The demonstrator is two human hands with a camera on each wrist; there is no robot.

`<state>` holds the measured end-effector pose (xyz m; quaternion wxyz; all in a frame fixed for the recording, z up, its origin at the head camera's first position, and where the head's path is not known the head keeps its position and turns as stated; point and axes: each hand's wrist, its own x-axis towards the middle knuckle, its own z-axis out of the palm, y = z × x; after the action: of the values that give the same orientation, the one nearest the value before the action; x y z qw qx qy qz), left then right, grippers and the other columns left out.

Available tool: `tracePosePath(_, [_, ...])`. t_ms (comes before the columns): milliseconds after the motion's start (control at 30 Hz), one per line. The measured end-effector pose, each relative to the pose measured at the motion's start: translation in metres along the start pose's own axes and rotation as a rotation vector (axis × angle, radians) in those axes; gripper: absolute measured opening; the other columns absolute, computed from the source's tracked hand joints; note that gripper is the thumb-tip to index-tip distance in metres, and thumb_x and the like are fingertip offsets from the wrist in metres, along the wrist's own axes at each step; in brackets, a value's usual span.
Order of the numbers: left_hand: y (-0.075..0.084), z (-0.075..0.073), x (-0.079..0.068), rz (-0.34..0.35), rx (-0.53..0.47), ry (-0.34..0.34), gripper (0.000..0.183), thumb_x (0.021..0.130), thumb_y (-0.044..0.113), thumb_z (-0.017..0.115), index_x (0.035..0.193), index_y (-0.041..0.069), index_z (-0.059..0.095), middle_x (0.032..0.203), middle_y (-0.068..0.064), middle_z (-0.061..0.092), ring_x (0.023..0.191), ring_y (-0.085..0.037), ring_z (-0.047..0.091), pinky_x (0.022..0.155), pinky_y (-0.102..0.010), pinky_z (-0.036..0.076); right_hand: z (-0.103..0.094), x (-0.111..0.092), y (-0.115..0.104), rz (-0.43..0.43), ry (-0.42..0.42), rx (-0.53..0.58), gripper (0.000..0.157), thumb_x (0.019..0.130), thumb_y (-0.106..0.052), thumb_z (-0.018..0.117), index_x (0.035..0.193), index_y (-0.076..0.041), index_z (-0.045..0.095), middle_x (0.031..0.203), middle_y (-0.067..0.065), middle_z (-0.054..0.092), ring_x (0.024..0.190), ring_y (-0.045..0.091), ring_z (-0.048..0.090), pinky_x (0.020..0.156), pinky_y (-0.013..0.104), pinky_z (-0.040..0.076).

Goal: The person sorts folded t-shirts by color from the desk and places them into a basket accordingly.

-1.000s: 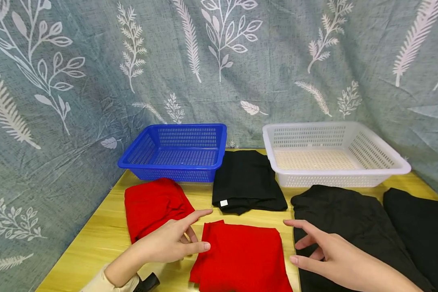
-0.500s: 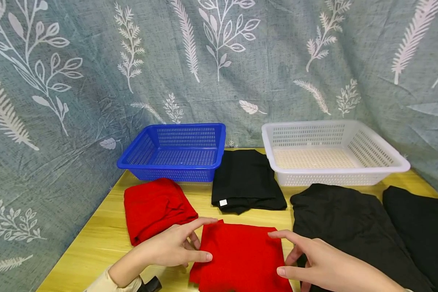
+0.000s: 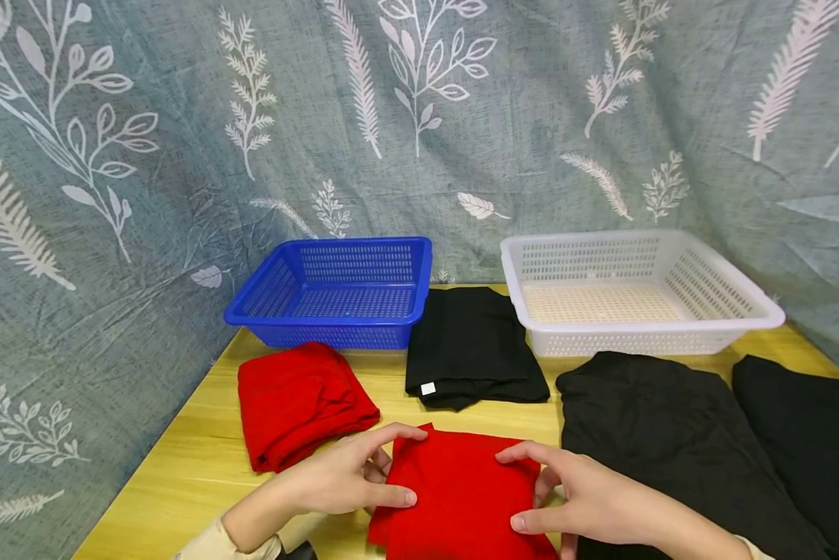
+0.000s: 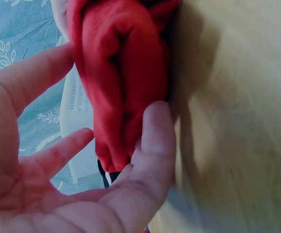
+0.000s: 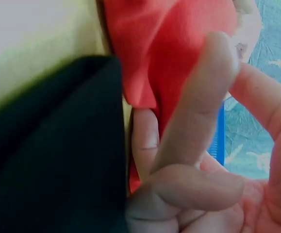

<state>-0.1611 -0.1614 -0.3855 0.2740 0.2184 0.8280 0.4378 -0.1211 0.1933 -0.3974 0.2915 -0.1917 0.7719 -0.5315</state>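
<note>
A folded red cloth lies at the front middle of the table, between both hands. My left hand holds its left edge, thumb and forefinger over the top. In the left wrist view, another finger presses the thick folded side of the red cloth. On the opposite edge my right hand grips with thumb and forefinger on top. The right wrist view has a fingertip tucked at the lower edge of the red cloth. Left of it rests a second folded red cloth.
A blue basket stands at the back left, a white basket at the back right. Between them lies a folded black cloth with a white label. Two more dark cloths, one nearer and one farther right, lie on the right.
My right hand has moved left from over the dark cloth onto the red cloth's right edge. My left hand has shifted slightly right and closed in on the left edge.
</note>
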Motion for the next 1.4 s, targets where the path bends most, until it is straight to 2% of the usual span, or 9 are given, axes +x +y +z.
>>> tracePosePath(200, [0.001,0.004,0.004,0.006,0.001,0.003,0.065,0.089,0.025,0.09,0.145,0.039,0.06,0.096,-0.004,0.059,0.081,-0.016,0.059,0.067,-0.025,0.046,0.005,0.006,0.0,0.02,0.006,0.047,0.071,0.095,-0.015,0.082,0.157,-0.007,0.048,0.091,0.01,0.062,0.05,0.016,0.059,0.056,0.026,0.057])
tracePosePath(433, [-0.001,0.01,0.009,0.004,-0.196,-0.034,0.063,0.09,0.01,0.086,0.144,0.03,0.061,0.125,-0.008,0.069,0.108,-0.023,0.072,0.094,-0.033,0.06,0.006,0.014,-0.001,0.011,0.007,0.101,0.07,0.095,-0.015,0.082,0.158,-0.008,0.051,0.09,0.008,0.063,0.046,0.013,0.052,0.05,0.02,0.05])
tracePosePath(567, [-0.003,0.011,0.011,0.006,-0.259,-0.06,0.061,0.091,0.006,0.083,0.144,0.026,0.061,0.128,-0.007,0.068,0.113,-0.024,0.07,0.095,-0.033,0.06,0.007,0.019,0.0,0.052,-0.01,0.151,0.068,0.096,-0.017,0.081,0.157,-0.011,0.053,0.088,0.007,0.063,0.048,0.012,0.046,0.05,0.018,0.046])
tracePosePath(733, [-0.004,0.012,0.013,-0.004,-0.263,-0.07,0.059,0.092,0.006,0.082,0.144,0.027,0.063,0.133,-0.004,0.067,0.119,-0.023,0.066,0.098,-0.033,0.058,0.009,0.022,0.002,0.069,-0.017,0.17,0.066,0.096,-0.019,0.08,0.155,-0.009,0.054,0.083,0.006,0.064,0.049,0.012,0.044,0.05,0.018,0.041])
tracePosePath(933, [-0.006,0.013,0.012,-0.006,-0.276,-0.066,0.046,0.096,0.009,0.078,0.139,0.025,0.073,0.138,-0.002,0.069,0.13,-0.022,0.058,0.103,-0.032,0.055,0.009,0.023,-0.001,0.082,0.007,0.153,0.066,0.095,-0.018,0.081,0.156,-0.009,0.055,0.099,0.009,0.069,0.05,0.012,0.044,0.05,0.018,0.042])
tracePosePath(1100, [-0.005,0.013,0.011,0.003,-0.309,-0.035,0.045,0.096,0.011,0.079,0.139,0.022,0.073,0.133,-0.004,0.07,0.122,-0.022,0.064,0.097,-0.03,0.058,0.006,0.023,-0.004,0.063,0.029,0.129,0.067,0.095,-0.019,0.081,0.156,-0.008,0.055,0.121,0.011,0.068,0.052,0.013,0.044,0.05,0.019,0.041])
tracePosePath(1267, [-0.001,0.011,0.009,0.053,-0.352,-0.003,0.045,0.096,0.01,0.08,0.14,0.017,0.071,0.128,-0.008,0.071,0.112,-0.024,0.072,0.091,-0.031,0.062,0.002,0.022,-0.011,0.041,0.055,0.128,0.069,0.095,-0.02,0.081,0.157,-0.008,0.054,0.121,0.012,0.067,0.051,0.012,0.046,0.052,0.019,0.045])
tracePosePath(1400, [0.002,0.007,0.008,0.077,-0.363,0.008,0.046,0.097,0.009,0.079,0.142,0.017,0.069,0.13,-0.009,0.07,0.111,-0.025,0.073,0.089,-0.033,0.064,-0.001,0.022,-0.017,0.021,0.063,0.119,0.07,0.095,-0.02,0.081,0.158,-0.007,0.052,0.117,0.012,0.068,0.05,0.011,0.047,0.053,0.019,0.046])
